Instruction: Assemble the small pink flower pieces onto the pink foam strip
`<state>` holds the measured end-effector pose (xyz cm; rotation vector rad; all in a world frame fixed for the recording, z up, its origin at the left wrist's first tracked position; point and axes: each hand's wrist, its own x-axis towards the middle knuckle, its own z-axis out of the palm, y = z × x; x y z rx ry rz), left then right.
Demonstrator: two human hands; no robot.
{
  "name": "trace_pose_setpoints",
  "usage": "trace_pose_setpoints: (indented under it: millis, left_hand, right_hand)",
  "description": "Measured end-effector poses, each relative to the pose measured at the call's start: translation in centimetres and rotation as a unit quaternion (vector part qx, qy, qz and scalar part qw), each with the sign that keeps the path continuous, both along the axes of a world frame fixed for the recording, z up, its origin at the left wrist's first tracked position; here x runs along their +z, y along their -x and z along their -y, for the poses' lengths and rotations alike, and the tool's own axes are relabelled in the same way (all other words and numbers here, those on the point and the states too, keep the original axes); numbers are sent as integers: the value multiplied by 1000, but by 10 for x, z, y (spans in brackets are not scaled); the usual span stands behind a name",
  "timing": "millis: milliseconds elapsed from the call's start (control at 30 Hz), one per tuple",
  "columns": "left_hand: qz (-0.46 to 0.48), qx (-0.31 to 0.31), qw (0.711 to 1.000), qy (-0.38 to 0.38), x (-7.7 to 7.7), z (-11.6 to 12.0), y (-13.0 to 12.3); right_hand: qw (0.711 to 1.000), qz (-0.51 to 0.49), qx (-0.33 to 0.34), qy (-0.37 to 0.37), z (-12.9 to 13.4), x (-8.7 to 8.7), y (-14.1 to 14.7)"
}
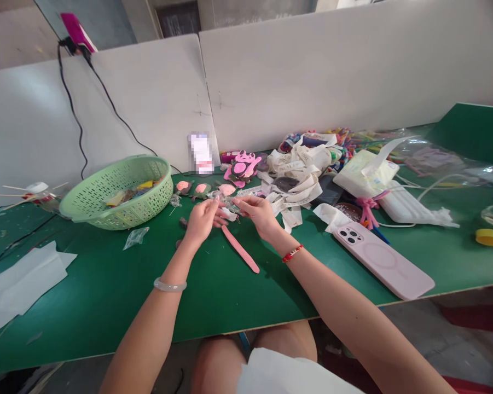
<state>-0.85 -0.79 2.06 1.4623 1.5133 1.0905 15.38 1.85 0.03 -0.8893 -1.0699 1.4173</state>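
My left hand (201, 221) and my right hand (258, 214) meet above the green tabletop (106, 290). Their fingertips pinch a small clear plastic packet (226, 203) with white bits in it; its contents are partly hidden by my fingers. Just below my hands lies a pink foam strip (240, 249). Beyond my fingers sit several small pink-and-dark foam pieces (201, 190), and a pink foam cut-out (242, 167) lies farther back. A bangle circles my left wrist, and a red beaded bracelet circles my right.
A green plastic basket (115, 192) holding craft scraps stands to the left. A tangle of white printed ribbon (295, 178) lies ahead. On the right are a phone in a pink case (381, 260) and a plastic sheet (435, 156). White partitions rise behind the table.
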Motion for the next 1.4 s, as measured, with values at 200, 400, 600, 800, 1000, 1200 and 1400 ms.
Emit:
trace_pose_setpoints:
  millis: [200,400,600,800,1000,1200,1400]
  left_hand:
    - [-424,-36,899,109,15,20,-8]
    - [-455,-64,882,108,8,30,-30]
    - [-350,-86,931,65,12,29,-18]
    - [-13,-81,996,-21,9,22,-17]
    - [-53,-49,991,-109,6,21,-20]
    - [-104,-56,983,-140,7,21,-21]
    - [-109,-63,981,-150,8,24,-22]
  right_hand:
    - [999,26,-41,-3,0,5,-2]
    - [1000,3,-14,18,1,4,-1]
    - [999,-27,6,27,0,8,-7]
    - [996,54,-25,-63,-7,9,-16]
    - [990,76,-37,-110,-7,12,-20]
    - [991,64,-35,-113,-7,12,-19]
    - [989,78,-47,-120,-5,13,-17]
